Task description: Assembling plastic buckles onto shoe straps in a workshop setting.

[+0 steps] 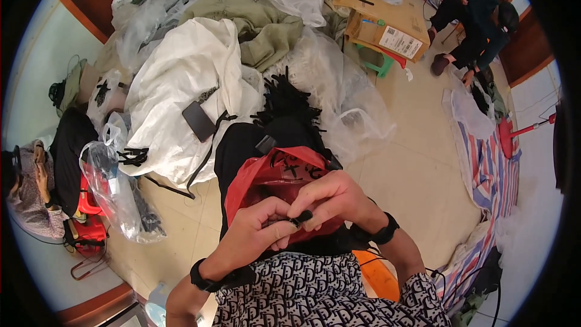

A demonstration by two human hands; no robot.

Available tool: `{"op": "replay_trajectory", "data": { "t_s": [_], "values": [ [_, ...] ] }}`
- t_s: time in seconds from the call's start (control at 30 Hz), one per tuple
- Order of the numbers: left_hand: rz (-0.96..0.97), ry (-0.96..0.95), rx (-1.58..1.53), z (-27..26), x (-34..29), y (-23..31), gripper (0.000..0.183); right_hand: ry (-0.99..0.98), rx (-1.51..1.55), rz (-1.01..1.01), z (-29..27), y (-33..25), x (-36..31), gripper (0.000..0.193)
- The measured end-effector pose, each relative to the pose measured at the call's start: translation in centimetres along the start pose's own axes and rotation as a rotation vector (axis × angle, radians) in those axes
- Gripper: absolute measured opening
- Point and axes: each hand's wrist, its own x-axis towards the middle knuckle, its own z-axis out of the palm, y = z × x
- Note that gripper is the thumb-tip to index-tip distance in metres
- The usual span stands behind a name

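My left hand (259, 232) and my right hand (334, 198) meet over my lap, fingers pinched together on a small black piece (301, 217). The piece is mostly covered by the fingertips, so its kind does not show. Beneath them an open red plastic bag (243, 177) with dark markings lies across my lap. Its inside is partly hidden by my hands. Just beyond my knees sits a bundle of short black strips (287, 104). A flat dark rectangular thing, like a phone (198, 121), rests on a white woven sack (162, 94).
Olive sacks (242, 15) and clear plastic bags (348, 94) are heaped ahead. At the far right a cardboard box (387, 21) stands on a green stool (378, 63). Co-workers sit at right (478, 24) and left (36, 188). Striped sheeting (484, 175) lies along the right wall.
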Motion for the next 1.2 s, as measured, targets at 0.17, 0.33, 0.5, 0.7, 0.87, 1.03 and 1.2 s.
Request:
{"op": "replay_trajectory", "data": {
  "t_s": [0.17, 0.33, 0.5, 0.7, 0.87, 1.03, 1.2],
  "values": [
    [0.022, -0.059, -0.227, 0.2, -0.7, -0.4, 0.009, -0.114, 0.185, 0.051, -0.1, 0.5, -0.4, 0.021],
    [0.037, -0.14, -0.36, 0.1, -0.9, -0.5, 0.008, -0.175, 0.33, -0.034, 0.0, 2.1, -0.1, 0.018],
    [0.028, -0.189, -0.434, 0.6, -0.8, -0.2, 0.008, -0.203, 0.458, 0.002, 0.1, 2.0, -0.8, 0.018],
    [0.099, -0.204, -0.478, 1.0, -0.9, -1.0, 0.008, -0.199, 0.403, 0.081, 0.5, 0.6, -1.0, 0.014],
    [0.134, -0.187, -0.464, 1.3, -0.9, -1.2, 0.008, -0.099, 0.4, 0.155, 1.1, -0.5, -1.6, 0.008],
    [0.119, -0.172, -0.462, 1.5, -0.8, -0.8, 0.008, -0.044, 0.321, 0.15, 1.1, -1.2, -1.8, 0.008],
    [0.095, -0.179, -0.456, 1.6, -0.8, -0.7, 0.008, 0.002, 0.201, 0.126, 1.6, -1.2, -2.2, 0.013]
  ]
}}
